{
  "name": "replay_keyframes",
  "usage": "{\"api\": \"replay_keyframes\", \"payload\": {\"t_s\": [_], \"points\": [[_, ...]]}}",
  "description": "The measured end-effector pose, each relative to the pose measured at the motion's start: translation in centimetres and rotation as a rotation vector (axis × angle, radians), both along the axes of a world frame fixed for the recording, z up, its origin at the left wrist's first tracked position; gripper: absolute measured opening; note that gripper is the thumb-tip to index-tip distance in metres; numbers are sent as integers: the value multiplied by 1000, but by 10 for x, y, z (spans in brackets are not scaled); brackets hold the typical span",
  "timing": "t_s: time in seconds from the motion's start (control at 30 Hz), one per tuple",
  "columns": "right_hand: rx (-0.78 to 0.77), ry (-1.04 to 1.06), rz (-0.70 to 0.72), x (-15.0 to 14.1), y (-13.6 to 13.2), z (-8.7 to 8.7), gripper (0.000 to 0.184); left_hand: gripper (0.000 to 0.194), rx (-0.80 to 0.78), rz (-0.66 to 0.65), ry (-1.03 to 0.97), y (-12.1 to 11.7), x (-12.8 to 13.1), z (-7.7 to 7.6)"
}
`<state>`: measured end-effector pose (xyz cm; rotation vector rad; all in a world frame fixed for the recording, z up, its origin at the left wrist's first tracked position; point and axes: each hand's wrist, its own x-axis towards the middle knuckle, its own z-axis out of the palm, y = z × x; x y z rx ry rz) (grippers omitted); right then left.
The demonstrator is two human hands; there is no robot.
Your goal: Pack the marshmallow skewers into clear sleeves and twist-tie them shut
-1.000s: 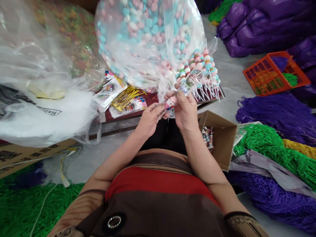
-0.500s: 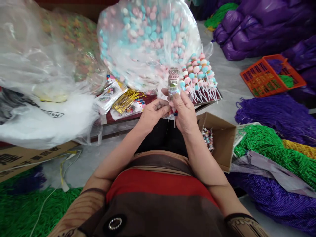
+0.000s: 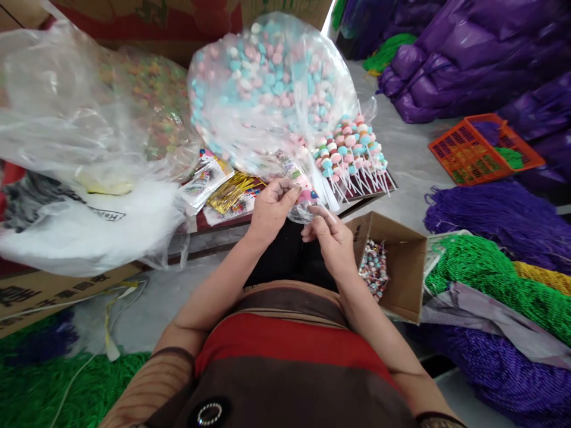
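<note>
My left hand (image 3: 276,202) pinches a clear printed plastic bag (image 3: 289,166) between thumb and fingers, just over the table's front edge. Pink and blue colour shows on or through the bag's lower part; I cannot tell whether a candy is inside. Beside its crumpled lower end is my right hand (image 3: 328,238), fingers curled and index fingertip at the plastic. Whatever those fingers hold is too small to make out. Right of the bag lie several marshmallow skewers (image 3: 350,145) on white sticks. Behind stands a big clear sack of pink, blue and white marshmallows (image 3: 272,71).
Gold twist ties (image 3: 229,193) and flat printed bags (image 3: 207,178) lie left of my hands. A carton (image 3: 404,267) with small wrapped items stands at right, near an orange basket (image 3: 464,154). Green cord (image 3: 482,267) and purple cord (image 3: 495,220) lie beyond.
The bag has tipped from upright to leaning left and lower. My right hand has shifted down off its middle to its lower end, and the white stick below no longer shows. The view has tilted slightly.
</note>
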<state>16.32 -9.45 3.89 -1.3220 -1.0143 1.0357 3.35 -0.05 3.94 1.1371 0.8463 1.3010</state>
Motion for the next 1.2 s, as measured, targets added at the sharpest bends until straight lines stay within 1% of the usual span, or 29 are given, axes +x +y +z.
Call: {"api": "replay_keyframes", "payload": {"t_s": [0.1,0.2,0.3,0.37,0.5,0.57,0.63,0.7,0.77,0.8,0.9,1.0,1.1,1.2], "points": [[-28,169,12,11,1,6,52,17,76,31,116,-1,-1,-5],[-126,251,69,16,3,8,47,10,185,86,260,1,-2,-10],[-173,241,71,13,7,2,38,5,256,112,368,1,1,-11],[-172,262,58,8,10,-5,37,2,266,99,391,0,4,-12],[-156,315,72,-1,17,-15,40,3,157,12,343,-8,9,-16],[-140,331,77,-1,20,-17,40,9,90,-41,258,-10,9,-17],[-119,339,80,0,21,-18,39,21,15,-100,100,-8,8,-16],[-101,346,78,1,22,-20,37,40,-92,-157,-76,-3,8,-11],[-104,349,79,1,22,-21,37,56,-196,-225,-183,4,10,-5],[-114,348,83,0,21,-22,38,60,-232,-264,-201,7,12,-2],[-139,347,104,-3,20,-23,40,60,-293,-353,-188,12,19,7],[-120,367,107,-6,19,-23,38,59,-348,-369,-207,10,23,11],[-91,393,105,-11,19,-27,36,56,-370,-363,-246,3,25,10],[-87,382,97,-15,20,-31,38,51,-360,-375,-239,-3,25,4]]}}
